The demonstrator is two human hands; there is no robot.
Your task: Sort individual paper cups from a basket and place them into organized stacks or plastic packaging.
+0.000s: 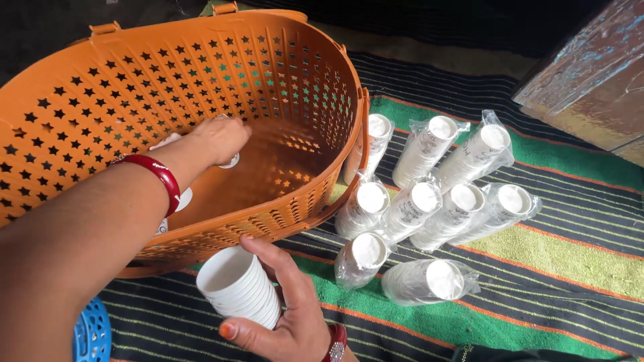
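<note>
An orange plastic basket (87, 87) with star-shaped holes lies tilted on a striped mat. My left hand (218, 139) reaches inside it, its fingers closed over a small white paper cup (232, 161) near the basket's floor. More white cups (182, 199) show under my forearm inside the basket. In front of the basket, my right hand (282, 312) grips a stack of nested white cups (238, 287), with the open mouths facing left.
Several plastic-wrapped sleeves of white cups (429, 201) lie side by side on the striped green, black and orange mat (563, 261) to the basket's right. A blue perforated object (90, 332) sits at the bottom left. A worn wooden box (590, 74) stands at the upper right.
</note>
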